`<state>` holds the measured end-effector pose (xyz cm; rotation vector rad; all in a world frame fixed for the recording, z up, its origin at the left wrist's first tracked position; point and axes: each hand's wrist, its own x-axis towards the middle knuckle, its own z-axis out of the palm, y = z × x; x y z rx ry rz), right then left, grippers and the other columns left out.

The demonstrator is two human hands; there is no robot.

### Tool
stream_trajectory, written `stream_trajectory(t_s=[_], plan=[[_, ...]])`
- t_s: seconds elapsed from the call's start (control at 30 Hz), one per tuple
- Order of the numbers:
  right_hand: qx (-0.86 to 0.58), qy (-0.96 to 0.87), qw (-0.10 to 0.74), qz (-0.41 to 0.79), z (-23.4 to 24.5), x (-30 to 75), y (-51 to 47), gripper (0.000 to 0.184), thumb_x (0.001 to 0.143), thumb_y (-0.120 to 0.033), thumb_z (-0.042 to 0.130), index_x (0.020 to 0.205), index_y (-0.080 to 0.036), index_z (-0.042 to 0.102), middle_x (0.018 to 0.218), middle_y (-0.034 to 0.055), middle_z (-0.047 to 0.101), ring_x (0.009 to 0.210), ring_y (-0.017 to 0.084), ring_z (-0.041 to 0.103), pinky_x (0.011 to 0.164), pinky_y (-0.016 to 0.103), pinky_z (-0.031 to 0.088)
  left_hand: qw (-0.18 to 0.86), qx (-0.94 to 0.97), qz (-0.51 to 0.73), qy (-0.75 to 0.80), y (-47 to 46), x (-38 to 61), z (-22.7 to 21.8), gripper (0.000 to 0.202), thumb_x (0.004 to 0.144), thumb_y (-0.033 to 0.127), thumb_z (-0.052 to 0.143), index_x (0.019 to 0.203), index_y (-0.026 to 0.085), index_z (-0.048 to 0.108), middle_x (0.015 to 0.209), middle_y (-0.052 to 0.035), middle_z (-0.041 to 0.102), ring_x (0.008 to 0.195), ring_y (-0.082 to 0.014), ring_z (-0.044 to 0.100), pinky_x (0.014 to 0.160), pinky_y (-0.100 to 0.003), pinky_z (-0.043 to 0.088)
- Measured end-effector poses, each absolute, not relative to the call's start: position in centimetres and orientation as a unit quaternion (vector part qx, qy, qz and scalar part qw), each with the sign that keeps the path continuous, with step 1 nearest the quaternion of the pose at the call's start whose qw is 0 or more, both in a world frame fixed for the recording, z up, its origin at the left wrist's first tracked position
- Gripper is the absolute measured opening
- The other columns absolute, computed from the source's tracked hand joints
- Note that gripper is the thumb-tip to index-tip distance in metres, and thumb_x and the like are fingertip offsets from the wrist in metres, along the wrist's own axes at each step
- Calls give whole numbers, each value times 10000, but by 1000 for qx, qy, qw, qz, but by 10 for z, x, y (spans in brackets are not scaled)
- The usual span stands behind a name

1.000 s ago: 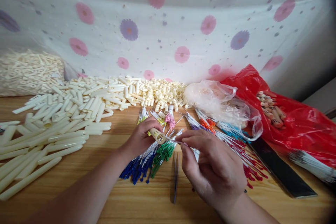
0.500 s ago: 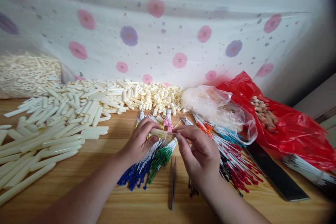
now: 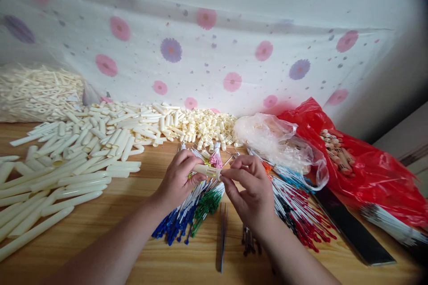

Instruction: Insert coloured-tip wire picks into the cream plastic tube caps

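Note:
My left hand (image 3: 179, 178) is closed around a cream plastic tube (image 3: 210, 171) with slots near its right end, held almost level above the table. At that end, the thumb and fingertips of my right hand (image 3: 250, 189) are pinched together against the rim. Whatever lies between them is hidden. Under my hands are thin white sticks with blue tips (image 3: 172, 227), green tips (image 3: 204, 207) and pink tips (image 3: 216, 156). Metal tweezers (image 3: 223, 238) lie between my forearms. Red-tipped sticks (image 3: 309, 213) fan out right of my right hand.
Cream tubes (image 3: 80, 178) cover the table's left side, and short slotted pieces (image 3: 207, 124) are heaped at the back. A full clear bag (image 3: 40, 93) stands far left. On the right are a crumpled clear bag (image 3: 267, 131), a red bag (image 3: 377, 164) and a black strip (image 3: 354, 227).
My right fingertips have come up against the tube's end. The thin rod visible between them and the tube before is now out of sight. The tube has turned slightly, showing its slots.

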<state>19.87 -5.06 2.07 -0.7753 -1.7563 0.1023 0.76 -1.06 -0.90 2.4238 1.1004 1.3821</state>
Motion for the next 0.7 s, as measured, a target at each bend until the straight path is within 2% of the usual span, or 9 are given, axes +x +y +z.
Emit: stream_trajectory(t_s=[0.17,0.33,0.53,0.7], plan=[[-354,-738,563,111,25,203,-48,89,754,-112,644,750,-196,674,855,30,495,825,155,522,727,300,445,1,806,452,381,-14,9,-6,457,868,561,421,911,170,654,856,-64,529,827,-209,531,726,-312,440],[-371,-710,573,172,20,202,-44,80,751,-136,637,693,-185,662,789,19,492,760,142,491,675,274,424,-69,805,447,384,-15,9,-7,421,876,519,444,923,160,660,862,-71,530,822,-214,520,721,-326,439],[-388,-573,625,361,7,189,-42,61,755,-210,650,698,-203,669,838,17,461,792,143,492,628,244,447,-127,793,433,408,-14,9,-10,292,854,410,554,930,150,664,856,-67,533,812,-218,510,728,-339,424],[-362,-521,654,412,-1,182,-41,28,746,-221,670,725,-222,689,871,13,461,820,141,492,683,256,453,-144,788,431,414,-15,8,-10,263,834,390,590,936,159,662,847,-59,534,801,-215,506,727,-337,421]])
